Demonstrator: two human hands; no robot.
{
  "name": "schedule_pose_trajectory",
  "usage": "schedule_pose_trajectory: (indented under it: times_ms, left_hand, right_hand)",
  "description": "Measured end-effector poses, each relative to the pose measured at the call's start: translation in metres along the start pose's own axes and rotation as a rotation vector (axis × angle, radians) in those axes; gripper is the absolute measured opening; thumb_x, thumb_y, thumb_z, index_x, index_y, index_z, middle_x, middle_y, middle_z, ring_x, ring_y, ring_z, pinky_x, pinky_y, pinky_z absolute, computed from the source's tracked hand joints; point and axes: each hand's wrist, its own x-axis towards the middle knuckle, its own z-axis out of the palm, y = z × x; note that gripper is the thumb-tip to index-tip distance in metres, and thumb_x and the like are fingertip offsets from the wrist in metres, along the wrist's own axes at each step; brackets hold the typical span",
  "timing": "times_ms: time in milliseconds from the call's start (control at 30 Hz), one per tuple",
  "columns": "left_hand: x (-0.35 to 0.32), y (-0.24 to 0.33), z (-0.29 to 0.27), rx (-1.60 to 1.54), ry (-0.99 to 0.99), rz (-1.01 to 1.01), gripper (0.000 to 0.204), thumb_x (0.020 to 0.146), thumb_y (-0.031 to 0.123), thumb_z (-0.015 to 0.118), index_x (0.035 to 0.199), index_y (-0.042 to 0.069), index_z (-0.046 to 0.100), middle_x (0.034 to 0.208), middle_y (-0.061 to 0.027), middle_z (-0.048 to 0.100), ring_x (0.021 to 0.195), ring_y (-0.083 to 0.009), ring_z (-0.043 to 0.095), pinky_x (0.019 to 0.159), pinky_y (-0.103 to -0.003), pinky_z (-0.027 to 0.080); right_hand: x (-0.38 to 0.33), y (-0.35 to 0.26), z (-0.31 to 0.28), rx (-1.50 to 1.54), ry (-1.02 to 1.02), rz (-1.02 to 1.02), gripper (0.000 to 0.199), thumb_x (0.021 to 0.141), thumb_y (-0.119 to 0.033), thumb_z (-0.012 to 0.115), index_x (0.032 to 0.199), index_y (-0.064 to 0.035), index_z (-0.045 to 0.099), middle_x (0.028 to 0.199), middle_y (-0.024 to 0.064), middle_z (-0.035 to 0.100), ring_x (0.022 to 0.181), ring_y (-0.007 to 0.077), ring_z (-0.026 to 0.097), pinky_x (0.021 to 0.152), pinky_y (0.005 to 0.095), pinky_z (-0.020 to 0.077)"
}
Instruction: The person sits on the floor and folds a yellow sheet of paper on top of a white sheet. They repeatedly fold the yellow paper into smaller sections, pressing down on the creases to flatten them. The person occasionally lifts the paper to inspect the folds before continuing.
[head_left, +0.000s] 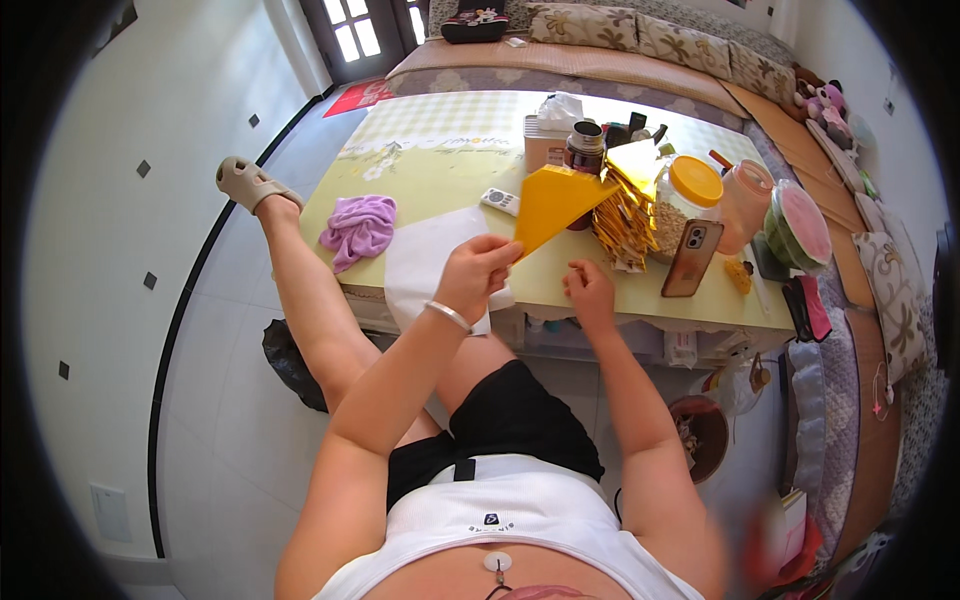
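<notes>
My left hand (478, 272) is closed on one corner of a folded sheet of yellow-gold paper (555, 203), pinching it between thumb and fingers. The paper is held up above the table, its pointed end reaching right. Under that hand a white sheet (425, 262) lies across the table's near edge. My right hand (590, 292) is near the table edge, apart from the paper, its fingers curled in with nothing seen in them. Just beyond it stands a thick pile of folded gold paper (625, 222), its shiny edges fanned out.
On the table (440, 175) are a purple cloth (360, 230), a remote control (499, 201), a dark jar (585, 148), a yellow-lidded jar (692, 185), a phone (692, 258) leaning upright and a wrapped watermelon half (800, 225). A bin (705, 440) stands on the floor at right.
</notes>
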Motion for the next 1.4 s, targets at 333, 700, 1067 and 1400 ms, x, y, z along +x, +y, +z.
schedule_pose_trajectory:
  times_ms: [333,700,1067,1400]
  left_hand:
    - [0.085,-0.011,0.136,-0.057,-0.095,-0.193,0.01,0.093,0.016,0.069,0.092,0.007,0.065,0.07,0.0014,0.056,0.057,-0.0085,0.047,0.049,-0.023,0.036]
    - [0.109,-0.024,0.114,0.178,-0.1,-0.168,0.02,0.096,0.021,0.066,0.103,0.003,0.069,0.081,-0.0063,0.072,0.06,-0.0102,0.063,0.053,-0.024,0.05]
    - [-0.018,-0.03,-0.202,1.532,0.36,0.622,0.035,0.075,0.001,0.06,0.109,0.004,0.07,0.11,-0.0176,0.068,0.105,-0.0351,0.062,0.096,-0.043,0.049]
    - [-0.059,-0.051,-0.193,1.908,0.064,0.433,0.105,0.068,-0.001,0.066,0.161,0.014,0.02,0.166,-0.0183,0.017,0.154,-0.0345,0.016,0.122,-0.055,0.01]
  right_hand:
    - [-0.008,0.013,-0.002,-0.218,0.031,-0.151,0.02,0.089,-0.011,0.064,0.108,-0.0062,0.067,0.092,0.0158,0.07,0.085,0.0337,0.068,0.075,0.0404,0.0529]
    - [-0.011,0.009,-0.004,-0.203,0.006,-0.172,0.018,0.09,-0.01,0.063,0.107,-0.006,0.067,0.096,0.0159,0.07,0.09,0.0353,0.068,0.078,0.0411,0.0531]
    - [-0.022,-0.007,0.013,-0.559,-0.114,-0.456,0.034,0.083,-0.004,0.063,0.116,-0.0081,0.067,0.116,0.0152,0.066,0.109,0.0346,0.062,0.091,0.0424,0.0503]
    - [-0.018,-0.037,0.079,-0.607,-0.564,-0.897,0.04,0.084,-0.005,0.062,0.122,-0.0178,0.068,0.139,0.0087,0.061,0.136,0.0277,0.05,0.109,0.0433,0.0406]
